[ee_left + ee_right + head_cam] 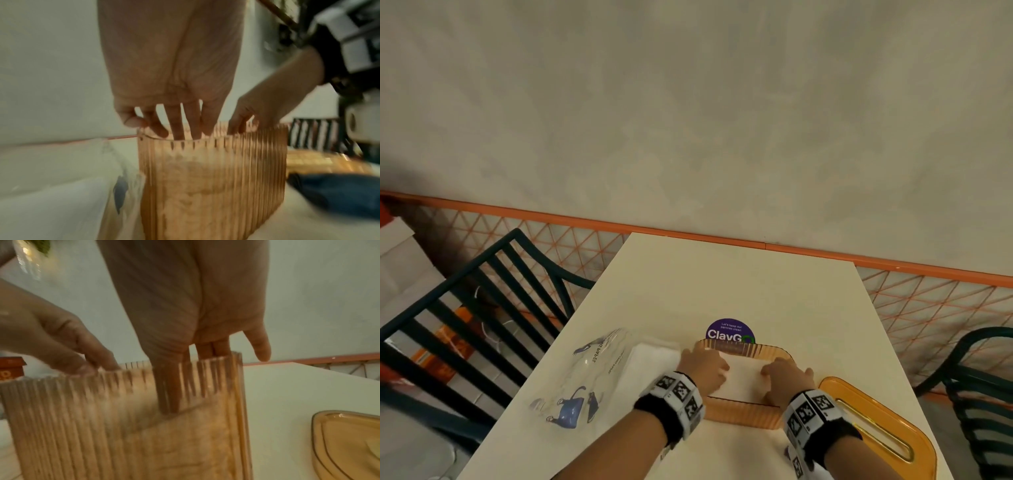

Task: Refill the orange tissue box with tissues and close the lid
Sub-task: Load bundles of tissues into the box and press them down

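The orange ribbed tissue box (743, 416) stands open near the front of the cream table (739, 291), with a white stack of tissues (743, 377) inside. My left hand (705, 366) reaches in at the box's left end, its straight fingers (180, 126) pressing down on the tissues. At the right end my right hand (787, 375) does the same, with its fingers (205, 353) inside the box wall (123, 426) and the thumb outside. The orange lid (893, 418) with its slot lies flat on the table, just right of the box.
An opened clear plastic tissue pack (592, 377) with white tissues (654, 359) lies left of the box. A purple sticker (729, 332) sits behind it. Dark green chairs stand on the left (482, 308) and right (979, 394). An orange mesh rail (585, 222) runs along the wall.
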